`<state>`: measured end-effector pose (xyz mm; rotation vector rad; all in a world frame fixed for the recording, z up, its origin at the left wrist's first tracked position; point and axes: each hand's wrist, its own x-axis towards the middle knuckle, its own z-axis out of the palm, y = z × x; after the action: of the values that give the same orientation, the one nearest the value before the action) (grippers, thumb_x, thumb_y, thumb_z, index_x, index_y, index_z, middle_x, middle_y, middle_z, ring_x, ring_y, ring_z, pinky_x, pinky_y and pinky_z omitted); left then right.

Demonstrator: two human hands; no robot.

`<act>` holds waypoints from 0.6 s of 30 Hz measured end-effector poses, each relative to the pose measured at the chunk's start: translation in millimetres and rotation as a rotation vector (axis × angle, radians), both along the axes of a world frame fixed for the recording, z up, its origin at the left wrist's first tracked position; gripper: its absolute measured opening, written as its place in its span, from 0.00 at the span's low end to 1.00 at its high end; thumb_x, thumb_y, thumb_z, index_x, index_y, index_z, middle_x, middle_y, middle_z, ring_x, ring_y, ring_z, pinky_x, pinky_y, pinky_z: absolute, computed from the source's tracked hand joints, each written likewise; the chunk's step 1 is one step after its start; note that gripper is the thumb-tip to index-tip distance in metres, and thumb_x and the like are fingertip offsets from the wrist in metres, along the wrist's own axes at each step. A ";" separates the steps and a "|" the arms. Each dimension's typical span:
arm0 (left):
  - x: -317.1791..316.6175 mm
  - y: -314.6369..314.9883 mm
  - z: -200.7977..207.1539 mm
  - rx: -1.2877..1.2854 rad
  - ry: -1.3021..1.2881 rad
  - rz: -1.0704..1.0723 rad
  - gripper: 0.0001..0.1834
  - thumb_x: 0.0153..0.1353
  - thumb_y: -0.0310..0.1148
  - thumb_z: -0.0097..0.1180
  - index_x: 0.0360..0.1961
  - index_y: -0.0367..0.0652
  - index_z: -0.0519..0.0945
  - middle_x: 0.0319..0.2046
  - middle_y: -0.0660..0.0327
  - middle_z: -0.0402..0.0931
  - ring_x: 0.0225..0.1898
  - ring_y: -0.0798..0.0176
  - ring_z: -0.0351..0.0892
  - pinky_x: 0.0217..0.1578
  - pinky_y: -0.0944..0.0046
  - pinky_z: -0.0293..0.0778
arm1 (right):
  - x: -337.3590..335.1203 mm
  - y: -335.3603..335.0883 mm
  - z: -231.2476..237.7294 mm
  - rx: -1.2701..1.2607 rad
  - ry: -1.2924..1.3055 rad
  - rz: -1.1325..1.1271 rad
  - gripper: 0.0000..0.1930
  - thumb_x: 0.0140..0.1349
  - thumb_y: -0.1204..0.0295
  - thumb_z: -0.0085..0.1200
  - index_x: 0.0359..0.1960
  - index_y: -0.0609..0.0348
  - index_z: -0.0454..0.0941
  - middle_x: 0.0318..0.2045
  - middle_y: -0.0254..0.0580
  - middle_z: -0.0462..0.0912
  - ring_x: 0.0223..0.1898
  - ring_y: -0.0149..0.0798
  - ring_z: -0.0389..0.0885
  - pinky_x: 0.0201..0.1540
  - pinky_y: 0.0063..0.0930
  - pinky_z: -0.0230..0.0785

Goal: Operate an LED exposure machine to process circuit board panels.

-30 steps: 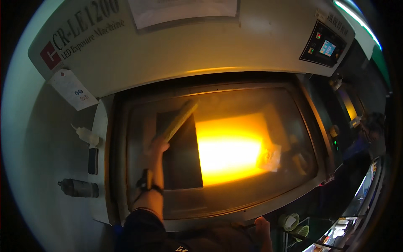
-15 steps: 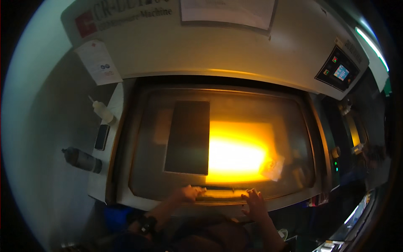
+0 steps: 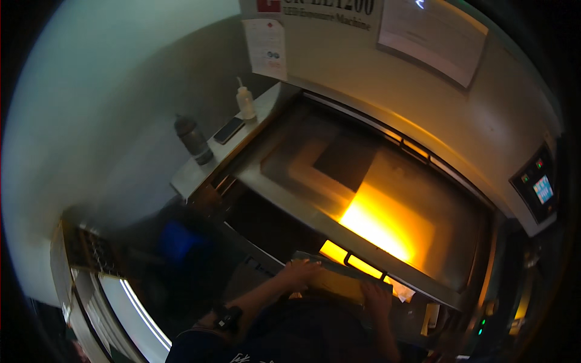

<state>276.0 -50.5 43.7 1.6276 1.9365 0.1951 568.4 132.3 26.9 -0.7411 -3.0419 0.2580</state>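
Note:
Both hands grip a thin rectangular panel (image 3: 341,283), dull yellow-brown with a dark edge, close in front of my body. My left hand (image 3: 302,274) has its fingers over the panel's left part, and a dark watch is on that wrist. At the panel's right end is my right hand (image 3: 376,295), fingers curled over the edge. Just beyond stands the exposure machine's framed tray (image 3: 290,202), with dark handles along its front. A dark rectangular sheet (image 3: 345,162) shows blurred in it, beside a bright yellow lit patch (image 3: 378,224).
On the pale left ledge (image 3: 192,175) stand a dark bottle (image 3: 192,140), a phone (image 3: 229,130) and a white squeeze bottle (image 3: 246,103). A control panel (image 3: 538,184) is on the machine's right side. A blue object (image 3: 180,241) lies low at left.
The panel and both hands have come back from the tray's front edge toward my body. The framed tray now shows its handles and a dark gap at front left. My view has turned left.

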 end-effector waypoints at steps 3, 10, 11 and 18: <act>38.5 -50.8 -47.3 0.130 -0.154 0.205 0.37 0.61 0.44 0.58 0.71 0.56 0.61 0.73 0.60 0.53 0.73 0.44 0.52 0.62 0.33 0.60 | 43.3 0.1 -43.4 0.032 0.060 -0.038 0.22 0.57 0.68 0.55 0.56 0.39 0.78 0.58 0.30 0.79 0.58 0.43 0.77 0.61 0.48 0.65; 103.4 -155.8 -106.8 -0.246 -0.834 0.654 0.35 0.68 0.53 0.49 0.70 0.45 0.63 0.66 0.52 0.66 0.65 0.52 0.68 0.65 0.56 0.61 | 125.7 31.5 -172.3 0.007 -0.047 -0.324 0.21 0.65 0.71 0.45 0.56 0.33 0.78 0.61 0.24 0.76 0.63 0.36 0.71 0.65 0.47 0.58; 100.7 -157.4 -81.9 -0.330 -0.817 0.666 0.34 0.68 0.50 0.50 0.70 0.44 0.63 0.65 0.53 0.69 0.63 0.55 0.70 0.64 0.58 0.62 | 130.3 38.4 -178.3 -0.150 -0.126 -0.412 0.25 0.68 0.73 0.43 0.64 0.31 0.70 0.66 0.25 0.69 0.66 0.42 0.67 0.67 0.54 0.54; 72.7 -161.4 -57.1 -0.322 -0.931 0.797 0.35 0.64 0.34 0.58 0.70 0.40 0.61 0.57 0.56 0.77 0.57 0.65 0.75 0.55 0.65 0.70 | 81.6 29.2 -206.3 -0.278 -0.316 -0.580 0.38 0.54 0.71 0.62 0.68 0.50 0.61 0.68 0.47 0.62 0.71 0.51 0.54 0.72 0.52 0.44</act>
<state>348.7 -212.0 -13.4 0.3339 1.6013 0.7507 650.0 161.5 -179.4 -1.7811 -2.9044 0.6029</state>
